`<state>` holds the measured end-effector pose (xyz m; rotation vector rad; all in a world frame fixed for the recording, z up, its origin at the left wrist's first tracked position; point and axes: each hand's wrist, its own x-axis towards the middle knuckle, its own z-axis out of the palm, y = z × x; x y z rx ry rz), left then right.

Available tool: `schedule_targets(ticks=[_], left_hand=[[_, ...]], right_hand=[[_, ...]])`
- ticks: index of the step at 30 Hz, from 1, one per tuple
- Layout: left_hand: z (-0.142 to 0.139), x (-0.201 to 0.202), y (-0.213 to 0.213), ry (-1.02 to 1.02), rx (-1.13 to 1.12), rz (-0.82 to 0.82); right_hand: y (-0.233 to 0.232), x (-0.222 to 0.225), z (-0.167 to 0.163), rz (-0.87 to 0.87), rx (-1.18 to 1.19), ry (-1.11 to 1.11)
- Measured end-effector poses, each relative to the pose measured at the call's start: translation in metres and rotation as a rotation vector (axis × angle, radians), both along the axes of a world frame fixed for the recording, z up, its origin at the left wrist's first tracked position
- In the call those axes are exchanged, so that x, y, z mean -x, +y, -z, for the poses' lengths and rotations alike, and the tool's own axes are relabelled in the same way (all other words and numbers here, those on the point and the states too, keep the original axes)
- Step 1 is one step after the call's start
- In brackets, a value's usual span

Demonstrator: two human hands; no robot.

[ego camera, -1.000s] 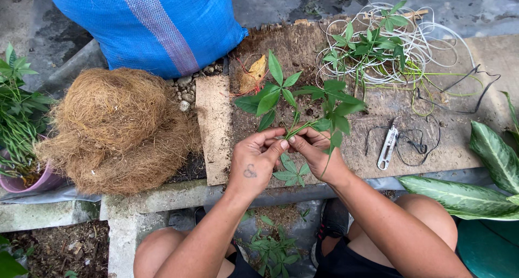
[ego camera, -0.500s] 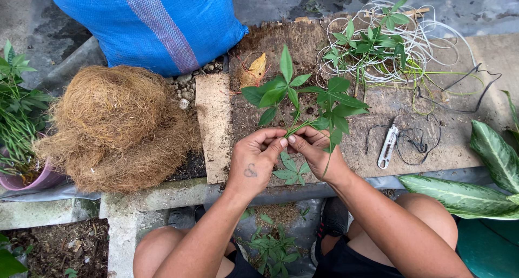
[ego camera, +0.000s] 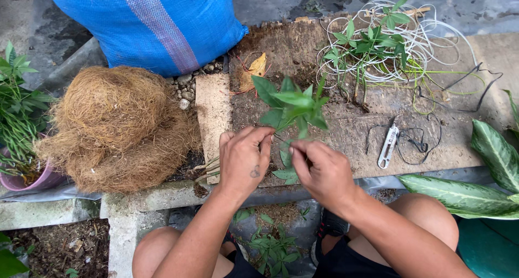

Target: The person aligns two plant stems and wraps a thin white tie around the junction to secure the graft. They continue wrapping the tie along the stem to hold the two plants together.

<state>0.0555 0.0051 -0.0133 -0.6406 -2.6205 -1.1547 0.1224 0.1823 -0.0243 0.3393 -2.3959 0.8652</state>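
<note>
**A:** Where does the leafy cutting (ego camera: 292, 106) sit?

**B:** Just in front of the wooden board (ego camera: 346, 132) on the bench, with its leaves over the board and its thin stem running down between the two hands. The left hand (ego camera: 244, 160) has its fingers pressed together on the stem. The right hand (ego camera: 323, 172) is closed on the lower part, touching the small leaves there.

**A:** So what could go wrong?

**B:** I'd judge the stem is the weak spot. It looks thin and soft, and with both hands pinching close together a twist or a tug apart could snap or bruise it. Leaves might tear off too if the fingers slide.

**A:** Anything around the board to worry about?

**B:** The small metal snips (ego camera: 387, 146) lie on the board to the right of the cutting, tangled in dark cord (ego camera: 416, 143); a blind reach could drag the cord along. The coil of white wire (ego camera: 427, 40) at the board's far right corner already has green shoots through it. Left of the board, the heap of brown coconut fibre (ego camera: 116, 126) sits near the edge and could shed downward if nudged.
</note>
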Motion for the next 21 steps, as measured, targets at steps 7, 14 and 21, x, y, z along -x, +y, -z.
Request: schedule_targets(ticks=[7,14,21], left_hand=[[-0.005,-0.001,-0.001,-0.149,0.008,0.024],[-0.002,-0.001,0.002,-0.134,-0.038,0.015],[0.0,-0.003,0.004,-0.206,-0.033,0.024]], right_hand=[[0.014,0.016,-0.013,0.084,-0.177,-0.029],[0.011,0.015,-0.013,-0.028,-0.191,0.076],[0.01,0.021,-0.005,-0.186,-0.051,0.097]])
